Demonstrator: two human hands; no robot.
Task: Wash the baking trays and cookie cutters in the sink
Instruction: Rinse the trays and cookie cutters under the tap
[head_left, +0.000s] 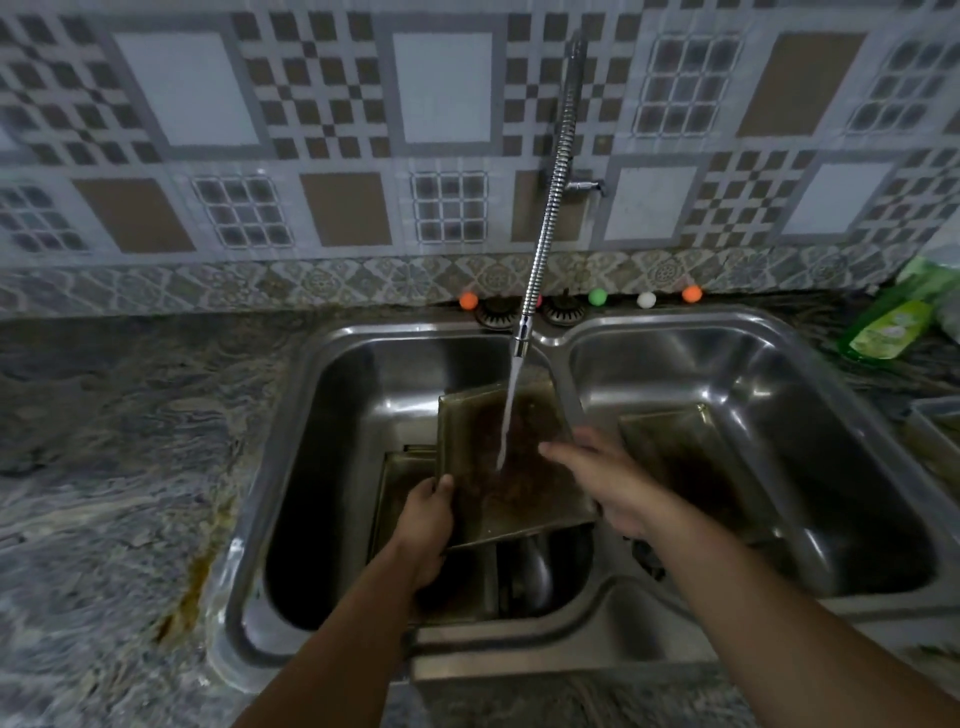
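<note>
A dark, stained baking tray (488, 499) is held tilted over the left basin of a steel double sink (322, 395). My left hand (426, 514) grips its left edge. My right hand (602, 478) lies on its right side with the fingers spread across the surface. Water from the flexible tap (545, 228) streams onto the middle of the tray. A second tray (400, 478) lies underneath it in the left basin, mostly hidden. Another tray (675, 441) leans in the right basin.
Patterned tiles cover the wall behind the sink. Small coloured balls (597, 296) sit along the back ledge. A green soap pouch (888, 327) lies on the counter at the right. A container edge (935, 415) shows at the far right. Marbled stone counter (114, 441) spreads to the left.
</note>
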